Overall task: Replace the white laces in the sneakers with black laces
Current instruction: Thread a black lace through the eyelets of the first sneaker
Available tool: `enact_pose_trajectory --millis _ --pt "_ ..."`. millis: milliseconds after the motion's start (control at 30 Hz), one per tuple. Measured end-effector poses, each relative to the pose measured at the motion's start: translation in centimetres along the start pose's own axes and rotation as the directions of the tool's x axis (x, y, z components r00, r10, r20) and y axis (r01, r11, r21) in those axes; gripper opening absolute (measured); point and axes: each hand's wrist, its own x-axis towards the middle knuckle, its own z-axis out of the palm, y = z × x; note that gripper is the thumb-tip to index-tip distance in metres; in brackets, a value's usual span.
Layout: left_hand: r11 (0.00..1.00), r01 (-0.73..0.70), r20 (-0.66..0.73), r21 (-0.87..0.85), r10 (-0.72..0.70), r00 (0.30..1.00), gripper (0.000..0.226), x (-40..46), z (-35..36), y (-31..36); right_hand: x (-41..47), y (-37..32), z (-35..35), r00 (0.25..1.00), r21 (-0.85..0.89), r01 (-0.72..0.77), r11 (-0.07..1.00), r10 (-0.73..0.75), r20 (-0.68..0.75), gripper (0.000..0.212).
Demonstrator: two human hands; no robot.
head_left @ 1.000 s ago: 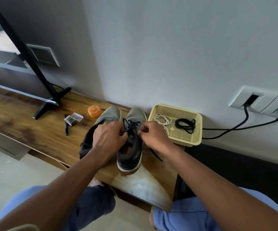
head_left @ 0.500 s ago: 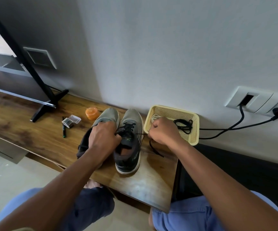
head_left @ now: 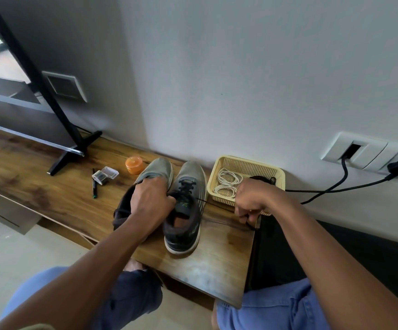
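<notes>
Pulling the black lace (head_left: 201,200) taut through the right-hand sneaker (head_left: 185,208) on the shelf, right hand (head_left: 252,198) pinches it, left hand (head_left: 151,201) grips the tongue; overpulling risks uneven ends or dragging the shoe.

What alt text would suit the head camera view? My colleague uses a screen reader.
A person's right hand pulls a black lace taut out of the right-hand sneaker on a wooden shelf, while the left hand grips that shoe's tongue area. Behind, a cream basket holds coiled white laces.
</notes>
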Motion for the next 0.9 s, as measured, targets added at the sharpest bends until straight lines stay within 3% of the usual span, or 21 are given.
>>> enact_pose_trajectory --millis 100,200,333,467,700,900 --pt "1.000 -0.019 0.022 -0.006 0.020 1.000 0.021 0.0 0.0 -0.1 -0.4 -0.6 0.4 1.000 -0.153 0.004 0.988 0.000 0.024 0.011" --pt "0.998 -0.060 0.035 0.021 0.059 0.998 0.023 0.0 -0.1 -0.4 -0.1 -1.3 1.3 0.980 -0.362 0.064 0.930 -0.127 -0.155 0.019" --pt "0.994 -0.101 0.015 0.048 0.100 0.995 0.032 0.1 0.2 -0.1 0.1 -3.6 3.1 0.900 -0.294 0.252 0.922 -0.335 -0.280 0.043" --pt "0.982 -0.141 -0.002 0.122 0.142 0.990 0.042 0.3 0.9 0.5 0.3 -6.4 5.7 0.851 -0.416 0.211 0.884 -0.376 -0.368 0.058" --pt "0.989 -0.098 0.025 0.112 0.096 0.995 0.031 0.0 0.7 0.8 0.9 -6.6 7.5 0.865 -0.439 0.111 0.892 -0.304 -0.399 0.022" --pt "0.994 -0.058 0.062 0.088 0.052 0.997 0.030 -0.5 0.6 0.4 0.7 -5.7 7.1 0.895 -0.324 0.147 0.934 -0.265 -0.359 0.020"
